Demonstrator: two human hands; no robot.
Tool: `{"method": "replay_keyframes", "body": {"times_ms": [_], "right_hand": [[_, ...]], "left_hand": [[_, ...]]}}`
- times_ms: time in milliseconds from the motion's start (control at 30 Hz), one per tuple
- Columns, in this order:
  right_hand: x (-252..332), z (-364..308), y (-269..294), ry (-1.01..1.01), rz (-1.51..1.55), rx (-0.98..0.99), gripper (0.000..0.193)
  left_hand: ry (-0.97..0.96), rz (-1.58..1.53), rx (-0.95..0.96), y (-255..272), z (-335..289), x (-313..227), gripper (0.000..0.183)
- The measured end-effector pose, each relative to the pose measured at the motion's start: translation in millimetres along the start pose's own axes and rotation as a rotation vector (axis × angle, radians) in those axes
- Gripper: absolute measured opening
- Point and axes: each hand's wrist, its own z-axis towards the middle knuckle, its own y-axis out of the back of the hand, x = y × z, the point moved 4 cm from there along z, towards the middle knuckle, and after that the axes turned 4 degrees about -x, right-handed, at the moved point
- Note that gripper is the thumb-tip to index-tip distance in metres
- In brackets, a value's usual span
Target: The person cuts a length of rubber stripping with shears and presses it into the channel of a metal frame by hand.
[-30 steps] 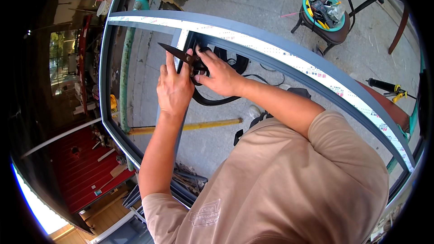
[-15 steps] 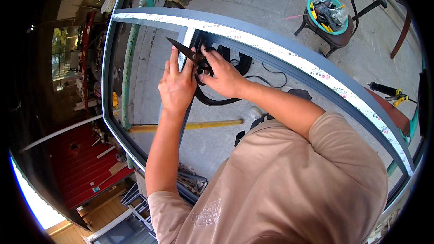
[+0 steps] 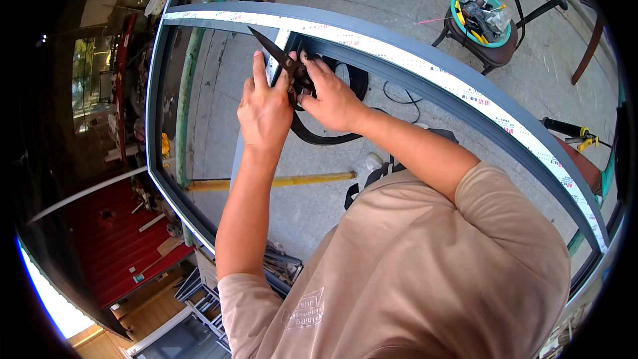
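A pair of dark scissors [image 3: 274, 48] points up and left over the inner corner of a grey window frame [image 3: 425, 53]. My right hand [image 3: 330, 98] is closed around its handles, which are partly hidden by the fingers. Against the frame's crossbar, my left hand [image 3: 262, 114] has one finger stretched upward; its thumb side is pressed close to the scissors and a black rubber strip [image 3: 325, 139]. That strip hangs in a loop below both hands. Exactly where its end sits is hidden by the fingers.
At the upper right, a turquoise basin [image 3: 508, 34] of tools stands on a brown chair [image 3: 498, 60]. A black-and-yellow tool [image 3: 581, 136] lies at the right. Below the frame runs a yellow pole [image 3: 312, 179], and a green pipe [image 3: 191, 100] stands at the left.
Both hands and the scissors have shifted slightly; the scissor tip now points more steeply upward. The black strip's loop has risen a little and moved right.
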Motion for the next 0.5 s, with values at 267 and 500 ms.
{"method": "replay_keyframes", "body": {"times_ms": [267, 500], "right_hand": [[2.8, -11.9, 5.1, 0.015, 0.000, -0.064, 0.070], [-6.1, -39.7, 2.1, -0.134, -0.032, -0.121, 0.032]], "left_hand": [[0.027, -0.033, -0.110, 2.7, 1.7, -2.8, 0.053], [0.048, -0.128, -0.124, 9.0, -5.5, 4.0, 0.073]]}}
